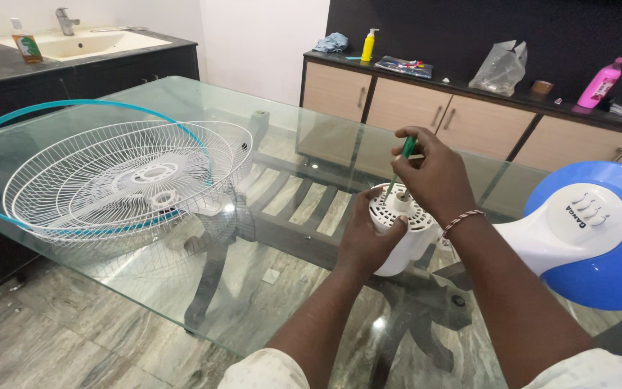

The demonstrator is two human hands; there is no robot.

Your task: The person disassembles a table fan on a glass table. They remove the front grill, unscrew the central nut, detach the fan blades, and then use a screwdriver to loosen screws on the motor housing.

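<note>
On a clear glass tabletop (282,137), a person's left hand (365,241) wraps around the white vented plastic fan motor housing (404,234), which lies with its shaft end facing up. The right hand (433,173) pinches a green-handled screwdriver (401,162), tilted near upright, tip down into the housing. A white wire fan grille with teal rim (109,176) lies well apart to the left; the blue-and-white fan base (592,230) sits right.

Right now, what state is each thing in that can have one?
Fan motor housing: bare of its grilles, lying on the glass table, held by the left hand.
Screwdriver: upright, tip in the housing, held by the right hand.
Fan grilles: detached, lying stacked.
Fan base: tipped on its side.
</note>
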